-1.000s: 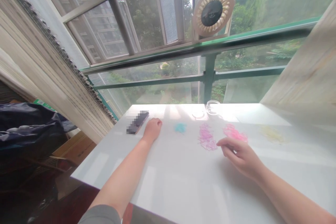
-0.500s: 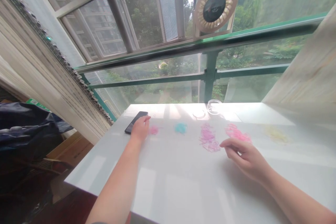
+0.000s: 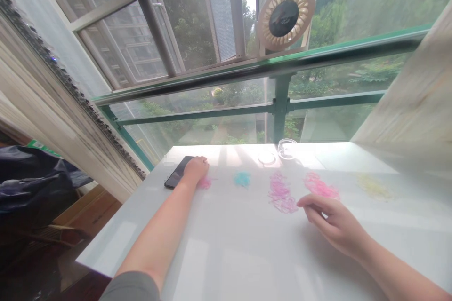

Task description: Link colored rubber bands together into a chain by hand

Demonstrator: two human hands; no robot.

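My left hand reaches over the white table between the black phone and a small pink pile. Its fingers are curled down and together at the tabletop; whatever they hold is hidden. My right hand hovers at the lower right, thumb and forefinger pinched, with anything between them too small to make out. Beside its fingertips lies a pile of thin purple loops, like small rubber bands. Behind it is a bright pink pile. A turquoise pile and a pale yellow pile complete the row.
A clear round container stands at the table's back edge, with a clear round lid beside it. A white fan sits above the green window rail. Curtains hang on the left; a cardboard box is below.
My left hand has moved slightly right and its fingers have curled down, covering the spot where a tiny ring lay. My right hand keeps its pinch. The view has tipped up slightly.
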